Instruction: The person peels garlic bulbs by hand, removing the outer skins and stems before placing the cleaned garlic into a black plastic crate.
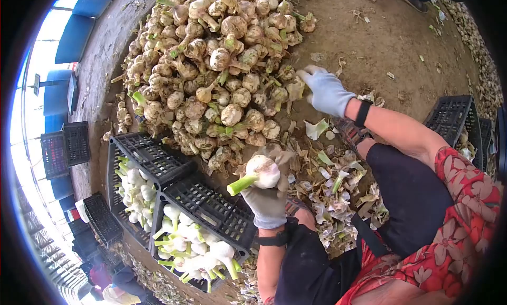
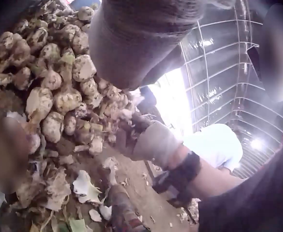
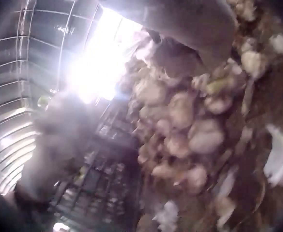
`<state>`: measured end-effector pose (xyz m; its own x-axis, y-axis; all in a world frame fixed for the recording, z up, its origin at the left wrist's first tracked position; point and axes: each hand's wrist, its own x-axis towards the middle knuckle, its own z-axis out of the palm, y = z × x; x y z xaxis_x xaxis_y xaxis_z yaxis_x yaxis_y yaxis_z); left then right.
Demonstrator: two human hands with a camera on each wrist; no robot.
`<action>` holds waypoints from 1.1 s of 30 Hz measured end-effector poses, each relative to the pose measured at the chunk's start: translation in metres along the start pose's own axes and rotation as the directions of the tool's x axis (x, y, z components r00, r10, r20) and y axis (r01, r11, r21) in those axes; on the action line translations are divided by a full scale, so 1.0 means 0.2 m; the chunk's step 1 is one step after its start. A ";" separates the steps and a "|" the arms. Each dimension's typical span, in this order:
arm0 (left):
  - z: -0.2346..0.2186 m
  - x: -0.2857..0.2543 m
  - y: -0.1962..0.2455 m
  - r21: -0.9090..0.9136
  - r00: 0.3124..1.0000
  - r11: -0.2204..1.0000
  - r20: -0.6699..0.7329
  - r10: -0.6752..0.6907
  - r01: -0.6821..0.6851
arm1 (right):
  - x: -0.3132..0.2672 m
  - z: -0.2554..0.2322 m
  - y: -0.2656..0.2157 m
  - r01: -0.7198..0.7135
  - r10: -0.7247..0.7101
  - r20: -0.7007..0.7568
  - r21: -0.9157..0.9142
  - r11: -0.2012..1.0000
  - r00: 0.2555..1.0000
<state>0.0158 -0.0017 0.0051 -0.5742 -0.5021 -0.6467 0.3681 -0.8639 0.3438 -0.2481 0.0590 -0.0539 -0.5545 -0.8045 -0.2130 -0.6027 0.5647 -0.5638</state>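
My left hand [image 1: 266, 199], in a grey glove, grips a cleaned white garlic bulb [image 1: 263, 171] by its base, with the green stem pointing left. It is held above the husks, near the crates. My right hand [image 1: 325, 91], also gloved, reaches out to the right edge of a big heap of unpeeled garlic [image 1: 211, 67] and closes on a dirty bulb [image 1: 294, 88] there. The left wrist view shows that right hand [image 2: 153, 142] at the heap [image 2: 59, 77]. The right wrist view is blurred: glove [image 3: 194, 24], heap [image 3: 180, 125].
Two black crates [image 1: 158, 162] [image 1: 222, 210] at the lower left hold cleaned white bulbs. Husks and trimmings [image 1: 338, 183] litter the dirt by my knees. Another black crate [image 1: 451, 115] stands at the right, and more are stacked at the far left [image 1: 66, 146].
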 end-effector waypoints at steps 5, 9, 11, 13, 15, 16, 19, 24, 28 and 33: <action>0.00 0.02 0.00 -0.012 1.000 1.000 0.027 -0.009 0.009 | -0.14 -0.10 -0.31 0.374 -0.478 0.195 0.404 0.835 0.857; -0.05 0.02 -0.01 -0.033 0.995 0.997 0.070 -0.065 0.067 | -0.20 -0.10 -0.54 0.279 -0.498 0.330 0.531 0.800 0.802; -0.05 0.01 -0.01 -0.099 0.995 0.991 0.046 -0.087 0.091 | -0.19 -0.06 -0.54 0.219 -0.471 0.387 0.540 0.812 0.793; -0.07 0.00 -0.01 -0.120 0.992 0.988 0.090 -0.087 0.098 | -0.16 -0.03 -0.50 0.053 -0.453 0.478 0.642 0.765 0.752; -0.08 0.00 -0.02 -0.121 0.997 0.990 0.027 -0.074 0.077 | -0.16 -0.02 -0.48 -0.301 -0.371 0.634 0.701 0.647 0.679; -0.07 0.00 -0.03 -0.120 0.998 0.990 -0.002 -0.069 0.068 | -0.16 -0.02 -0.46 -0.467 -0.343 0.703 0.686 0.558 0.623; -0.01 -0.01 -0.02 -0.073 0.995 0.996 0.089 -0.052 0.059 | -0.16 0.03 -0.41 -0.600 -0.338 0.719 0.694 0.398 0.607; -0.02 -0.01 -0.02 0.037 0.998 0.997 0.016 0.064 -0.064 | -0.26 -0.08 -0.48 0.486 -0.607 0.070 0.529 0.695 0.792; 0.01 0.00 -0.04 0.101 0.991 0.988 0.072 0.112 -0.119 | -0.33 -0.03 -0.55 0.546 -0.559 -0.008 0.226 0.806 0.829; -0.02 -0.01 -0.02 0.119 0.989 0.991 0.140 0.051 -0.068 | -0.27 0.04 -0.53 0.470 -0.491 0.025 0.250 0.846 0.871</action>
<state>0.0180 0.0028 0.0022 -0.6518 -0.5460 -0.5264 0.3162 -0.8265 0.4657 -0.1503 0.0405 0.0108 -0.1727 -0.9824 0.0715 -0.6273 0.0537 -0.7769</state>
